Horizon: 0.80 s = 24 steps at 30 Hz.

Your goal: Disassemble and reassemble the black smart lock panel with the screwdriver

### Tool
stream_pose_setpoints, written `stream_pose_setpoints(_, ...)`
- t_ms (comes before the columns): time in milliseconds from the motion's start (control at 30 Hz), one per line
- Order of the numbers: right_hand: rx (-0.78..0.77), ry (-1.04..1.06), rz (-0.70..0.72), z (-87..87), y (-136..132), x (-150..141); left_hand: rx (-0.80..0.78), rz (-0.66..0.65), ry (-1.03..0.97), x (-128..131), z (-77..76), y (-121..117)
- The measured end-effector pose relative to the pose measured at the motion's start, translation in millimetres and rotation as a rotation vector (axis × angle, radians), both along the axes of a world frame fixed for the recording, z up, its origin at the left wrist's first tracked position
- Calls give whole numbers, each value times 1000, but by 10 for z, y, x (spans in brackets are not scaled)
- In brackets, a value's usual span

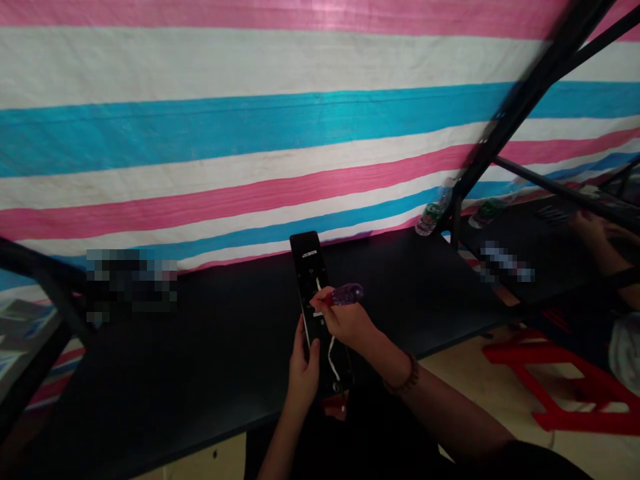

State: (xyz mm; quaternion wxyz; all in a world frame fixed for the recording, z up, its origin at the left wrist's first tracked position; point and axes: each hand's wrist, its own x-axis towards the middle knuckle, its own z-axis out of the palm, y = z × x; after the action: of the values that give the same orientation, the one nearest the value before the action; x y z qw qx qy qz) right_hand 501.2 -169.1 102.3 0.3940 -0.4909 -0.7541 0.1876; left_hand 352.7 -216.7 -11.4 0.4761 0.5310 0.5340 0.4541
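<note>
A long, narrow black panel [305, 257] with small white labels and a white cable [332, 357] reaches from the table's front edge toward the back. Its exact kind I cannot make out. My left hand [303, 370] grips the panel's left edge, thumb on top. Above the panel's middle, my right hand [345, 323] is closed around a screwdriver [347, 294] with a purple-red translucent handle. The handle points up to the right; its tip, hidden by my fingers, is near the panel's surface.
The black table [210, 360] backs onto a striped tarp wall [300, 133]. A plastic bottle [431, 217] stands at the back right by a dark metal frame [500, 130]. On the right are a red stool [545, 373] and another person's arm [600, 243] at a neighbouring table.
</note>
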Motion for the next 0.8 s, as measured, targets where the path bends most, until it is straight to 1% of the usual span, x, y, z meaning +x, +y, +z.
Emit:
stream_pose_setpoints(100, 8, -36, 2, 31, 4, -9, -5, -13, 24, -5, -18, -13)
stream_pose_setpoints(233, -13, -82, 9, 159, -24, -24, 13, -21, 38, -16, -21, -15)
stream_pose_setpoints(333, -18, -109, 46, 258, -20, -37, 4, -42, 50, -17, -3, -15)
stream_pose_setpoints(433, -7, -137, 91, 308, -6, -26, 2, -41, 34, -13, 18, -19)
stream_pose_setpoints(533, -33, -120, 73, 289, -10, 12, -16, -41, 19, -12, 42, -27)
stream_pose_setpoints(667, -97, -39, 31, 188, -38, 72, -42, -53, 16, -23, 85, -38)
stream_pose_setpoints(800, -66, 60, 13, 104, -76, 109, -88, -72, -42, -19, 110, -56)
